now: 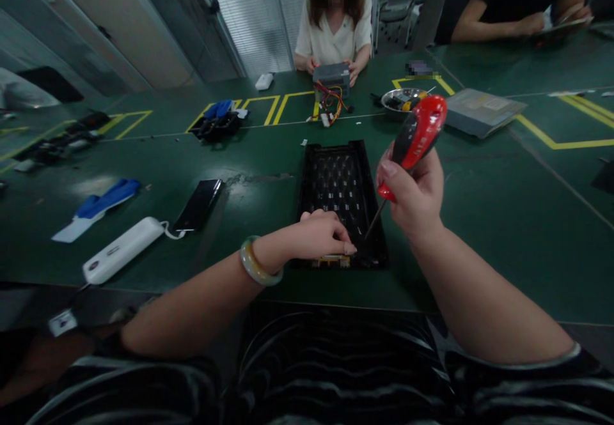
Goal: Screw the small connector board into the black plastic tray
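Observation:
A black perforated panel (336, 179) lies flat on the green table right in front of me. Along its near edge runs a small circuit board (330, 261) with yellowish parts. My right hand (416, 188) is wrapped round the red and black handle of a screwdriver (422, 131). Its shaft slants down to the left, and the tip reaches the panel's near right corner. My left hand (329, 236) rests over the near part of the panel, fingers curled together by the circuit board. Whatever its fingertips pinch, if anything, is too small to make out.
Left lie a phone (199, 204), a white power bank (123, 250) and a blue-and-white cloth item (98, 208). A person opposite holds a power supply (332, 78) with loose cables. Beyond my right hand are a metal bowl (391, 113) and a grey flat case (482, 112).

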A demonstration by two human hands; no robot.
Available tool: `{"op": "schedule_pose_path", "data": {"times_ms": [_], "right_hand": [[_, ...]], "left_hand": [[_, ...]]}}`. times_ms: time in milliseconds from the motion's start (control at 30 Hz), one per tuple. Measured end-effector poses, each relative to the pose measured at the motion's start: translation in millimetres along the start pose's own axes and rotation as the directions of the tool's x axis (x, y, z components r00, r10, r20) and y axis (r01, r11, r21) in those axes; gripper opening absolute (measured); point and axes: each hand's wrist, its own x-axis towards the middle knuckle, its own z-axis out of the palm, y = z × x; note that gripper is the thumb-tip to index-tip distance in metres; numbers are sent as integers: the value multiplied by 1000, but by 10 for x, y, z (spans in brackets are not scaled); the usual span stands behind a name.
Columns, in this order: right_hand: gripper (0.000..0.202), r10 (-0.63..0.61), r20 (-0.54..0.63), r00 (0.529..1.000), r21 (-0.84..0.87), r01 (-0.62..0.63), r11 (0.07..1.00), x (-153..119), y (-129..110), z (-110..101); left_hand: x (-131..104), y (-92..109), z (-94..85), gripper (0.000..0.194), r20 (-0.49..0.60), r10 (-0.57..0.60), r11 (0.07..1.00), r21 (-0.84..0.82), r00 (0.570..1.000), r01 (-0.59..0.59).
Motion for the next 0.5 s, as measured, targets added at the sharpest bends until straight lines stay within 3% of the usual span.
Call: {"op": "schedule_pose_path", "data": {"times_ms": [100,267,500], "right_hand": [[33,2,108,994,86,-11,996,-57,-82,17],[29,49,303,952,59,-70,996,-159,-173,36],[27,58,423,904,27,-77,997,-187,-115,34]], "left_hand": [[-49,-35,-13,29,-7,27,1000,-7,1000,-27],[-167,-74,-28,24,-68,102,990,-91,992,-108],[-263,-95,105,26,-195,144,982,-92,970,-164]]}}
